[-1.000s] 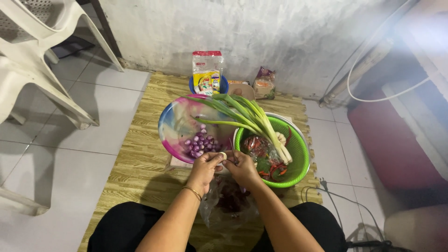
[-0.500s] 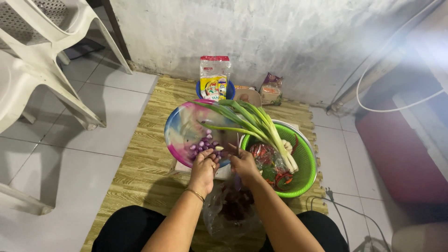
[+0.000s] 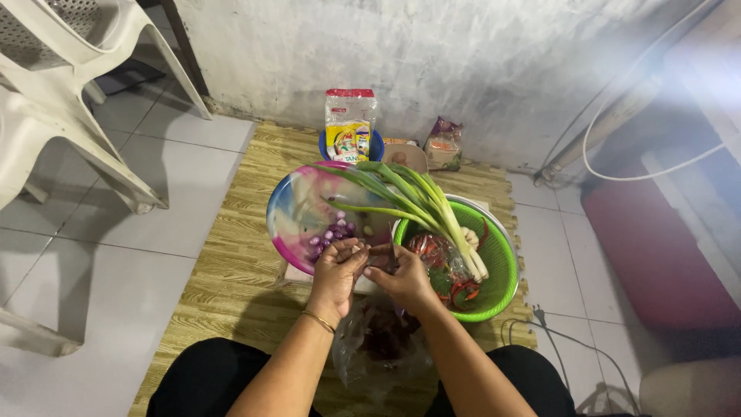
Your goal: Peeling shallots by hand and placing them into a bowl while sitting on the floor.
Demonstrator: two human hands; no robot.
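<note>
Both hands (image 3: 370,270) pinching a small shallot (image 3: 357,249), over clear bag (image 3: 378,347), beside multicoloured bowl (image 3: 289,208)

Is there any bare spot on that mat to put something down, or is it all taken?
Bare mat lies left of the pink bowl, out to the white tiles. It is crowded where both hands, left hand and right hand, meet between that bowl, the green basket and the plastic bag.
</note>
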